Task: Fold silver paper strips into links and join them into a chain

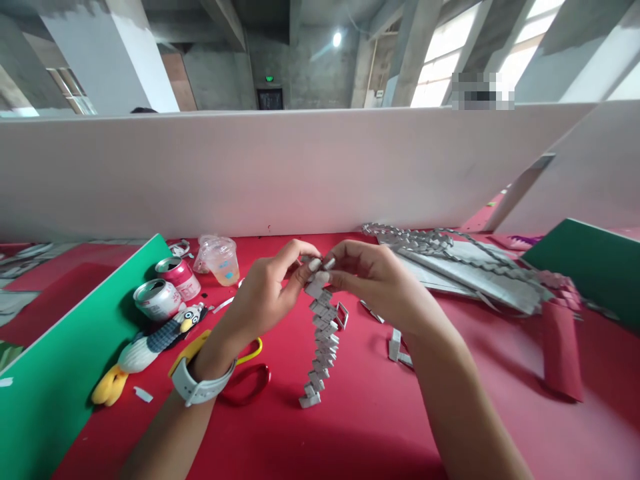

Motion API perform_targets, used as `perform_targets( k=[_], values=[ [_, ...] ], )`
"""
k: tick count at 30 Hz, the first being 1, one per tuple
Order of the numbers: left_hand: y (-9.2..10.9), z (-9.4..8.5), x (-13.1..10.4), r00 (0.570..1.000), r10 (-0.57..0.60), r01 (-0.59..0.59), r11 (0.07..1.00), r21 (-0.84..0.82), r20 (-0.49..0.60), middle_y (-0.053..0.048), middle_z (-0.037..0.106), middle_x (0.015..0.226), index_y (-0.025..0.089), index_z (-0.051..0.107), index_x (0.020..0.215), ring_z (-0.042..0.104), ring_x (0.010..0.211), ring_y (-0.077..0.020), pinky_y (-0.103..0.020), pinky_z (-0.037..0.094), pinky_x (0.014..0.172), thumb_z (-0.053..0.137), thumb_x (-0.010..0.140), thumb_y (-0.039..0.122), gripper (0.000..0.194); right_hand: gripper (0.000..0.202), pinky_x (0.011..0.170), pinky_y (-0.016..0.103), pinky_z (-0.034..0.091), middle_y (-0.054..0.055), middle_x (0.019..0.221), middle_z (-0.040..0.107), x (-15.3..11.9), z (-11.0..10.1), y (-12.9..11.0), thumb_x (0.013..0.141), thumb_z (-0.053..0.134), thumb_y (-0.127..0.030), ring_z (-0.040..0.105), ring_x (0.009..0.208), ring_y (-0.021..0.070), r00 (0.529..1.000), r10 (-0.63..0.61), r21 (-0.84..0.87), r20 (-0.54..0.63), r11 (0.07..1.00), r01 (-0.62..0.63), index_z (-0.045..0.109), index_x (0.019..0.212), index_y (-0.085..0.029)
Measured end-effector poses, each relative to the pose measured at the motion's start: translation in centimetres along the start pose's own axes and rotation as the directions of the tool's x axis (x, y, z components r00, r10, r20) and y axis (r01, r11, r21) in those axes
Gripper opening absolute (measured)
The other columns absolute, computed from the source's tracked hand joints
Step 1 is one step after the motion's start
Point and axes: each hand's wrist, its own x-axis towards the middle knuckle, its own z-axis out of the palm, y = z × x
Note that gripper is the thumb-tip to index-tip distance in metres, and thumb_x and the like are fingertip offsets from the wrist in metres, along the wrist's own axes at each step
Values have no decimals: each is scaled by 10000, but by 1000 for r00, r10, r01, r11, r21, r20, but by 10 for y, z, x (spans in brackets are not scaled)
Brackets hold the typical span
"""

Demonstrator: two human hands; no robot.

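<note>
A zigzag chain of folded grey paper links (pixel 324 343) hangs down from my fingertips over the red table. My left hand (pixel 273 287), with a pale watch on its wrist, pinches the chain's top end from the left. From the other side, my right hand (pixel 367 273) pinches the same end between thumb and fingers. The fingertips of both hands nearly meet and partly hide the topmost link. Just right of the chain, a small folded paper loop (pixel 342 316) shows. Below my right hand lie loose folded paper pieces (pixel 395 345).
Left are a plush bird (pixel 150 350), two drink cans (pixel 159 300), a plastic cup (pixel 224 263), and red-handled (pixel 250 387) and yellow-handled scissors. Braided grey strands (pixel 440 243) lie over paper sheets at back right, near a red cylinder (pixel 561 350). A white partition (pixel 270 173) stands behind.
</note>
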Motion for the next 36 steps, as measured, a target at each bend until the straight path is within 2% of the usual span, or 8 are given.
perform_targets(
  k=[4,8,11,14,19,26,32,36],
  values=[
    [3,5,0,992,59,-38,982,184,-109,16,632,716,211,592,988,580,615,-102,-205,442,591,479,966,309,151,92,616,253,501,14,754,674,5,8,4,738,707,-197,631,667,128,988,-72,-93,-135,994,60,642,791,-161],
    [3,18,-2,947,170,-101,964,247,-274,-9,686,844,232,621,952,639,757,-141,-350,516,901,467,965,256,157,76,601,254,483,4,703,665,7,10,7,723,713,-191,618,635,125,973,-110,-129,-203,988,85,652,757,-161],
    [3,30,-3,905,202,-90,951,297,-374,-28,669,850,248,637,955,645,993,-208,-493,418,1073,476,959,236,162,103,585,252,474,0,686,652,7,8,7,709,734,-210,606,617,123,965,-124,-127,-231,987,97,653,749,-161],
    [1,36,-2,866,227,-63,933,354,-445,-65,612,1054,234,630,934,505,1268,-256,-559,325,1135,516,937,200,118,110,585,257,474,-5,688,643,6,7,8,699,737,-209,603,618,124,960,-125,-130,-252,987,94,649,750,-166],
    [-8,28,3,856,317,-177,922,345,-409,-41,552,965,194,602,863,581,1145,-206,-417,485,1024,559,913,167,71,109,610,276,481,4,688,667,10,9,10,687,730,-210,625,630,141,970,-84,-167,-227,985,46,638,730,-168],
    [-17,26,2,793,538,-316,765,561,-286,-60,596,907,179,606,899,607,861,-153,-278,535,758,489,887,39,183,98,594,278,491,-4,619,657,16,5,17,666,713,-187,638,594,147,988,-2,-108,-154,994,-15,649,738,-168],
    [-15,31,2,816,388,-172,871,460,-428,-50,571,872,172,637,816,605,795,-127,-241,533,719,540,905,138,135,132,612,288,504,5,633,655,20,4,26,677,726,-225,632,601,146,996,10,-31,-94,999,-13,661,774,-163],
    [-16,26,4,894,135,-35,972,233,-427,-51,572,864,155,647,765,596,757,-132,-244,521,670,607,863,192,111,72,619,287,494,8,689,676,18,9,25,693,692,-172,624,634,144,990,-54,-184,-129,982,30,668,762,-171]
  ],
)
